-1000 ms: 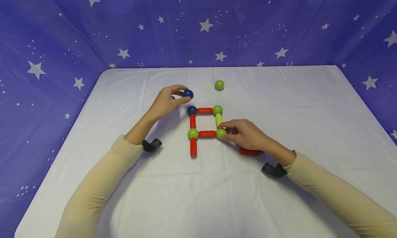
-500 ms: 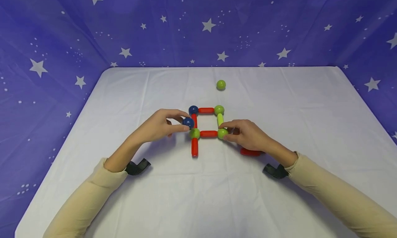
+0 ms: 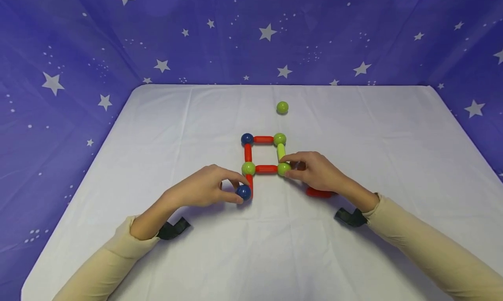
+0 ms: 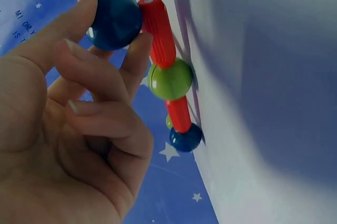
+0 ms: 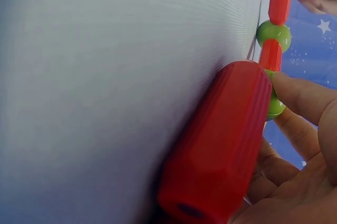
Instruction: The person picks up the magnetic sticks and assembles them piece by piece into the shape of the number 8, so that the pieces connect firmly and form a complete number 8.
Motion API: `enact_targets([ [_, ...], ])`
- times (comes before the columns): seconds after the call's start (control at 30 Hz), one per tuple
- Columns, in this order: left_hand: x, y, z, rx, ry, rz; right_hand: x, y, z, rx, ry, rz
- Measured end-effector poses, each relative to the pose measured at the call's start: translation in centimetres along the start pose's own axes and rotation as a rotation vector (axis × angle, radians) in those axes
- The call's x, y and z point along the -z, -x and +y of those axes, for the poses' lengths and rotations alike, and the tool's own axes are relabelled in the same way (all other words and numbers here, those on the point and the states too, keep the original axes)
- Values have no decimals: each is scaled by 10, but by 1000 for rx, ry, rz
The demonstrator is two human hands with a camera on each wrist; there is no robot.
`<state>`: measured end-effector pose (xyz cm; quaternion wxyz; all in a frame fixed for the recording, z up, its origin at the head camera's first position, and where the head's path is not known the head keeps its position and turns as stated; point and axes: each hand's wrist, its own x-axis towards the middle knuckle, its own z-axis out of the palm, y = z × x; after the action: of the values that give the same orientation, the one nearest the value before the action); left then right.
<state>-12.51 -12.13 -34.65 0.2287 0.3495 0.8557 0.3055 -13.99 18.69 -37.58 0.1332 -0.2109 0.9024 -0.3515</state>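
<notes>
My left hand (image 3: 208, 186) pinches a dark blue ball (image 3: 243, 192) between thumb and fingertips, close by the free end of a red rod (image 4: 158, 34). That rod runs toward me from a green ball (image 3: 248, 168), the near left corner of a square of balls and rods. My right hand (image 3: 314, 170) pinches the green ball (image 3: 284, 169) at the near right corner. A red rod (image 3: 263, 139) spans the far side, between a blue ball (image 3: 247, 138) and a green ball (image 3: 280, 138). Down the right side runs a light green rod (image 3: 280, 151).
One loose green ball (image 3: 282, 107) lies beyond the square. Another red rod (image 5: 216, 145) lies loose on the white cloth, beneath my right wrist in the head view. A purple starry curtain (image 3: 220, 39) stands behind the table.
My left hand has brought the blue ball from beyond the far left corner, down along the square's left side, to the end of the protruding red rod. My right hand stays in place.
</notes>
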Motion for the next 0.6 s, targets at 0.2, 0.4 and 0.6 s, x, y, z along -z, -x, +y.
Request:
enact_targets([
  [0.2, -8, -1, 2, -27, 9, -47, -1, 0, 0, -4, -2, -5],
  [0.4, -14, -1, 2, -33, 41, -98, 0, 0, -1, -9, -2, -6],
  [0.6, -19, -2, 3, -26, 39, -116, 0, 1, 0, -2, 0, 0],
])
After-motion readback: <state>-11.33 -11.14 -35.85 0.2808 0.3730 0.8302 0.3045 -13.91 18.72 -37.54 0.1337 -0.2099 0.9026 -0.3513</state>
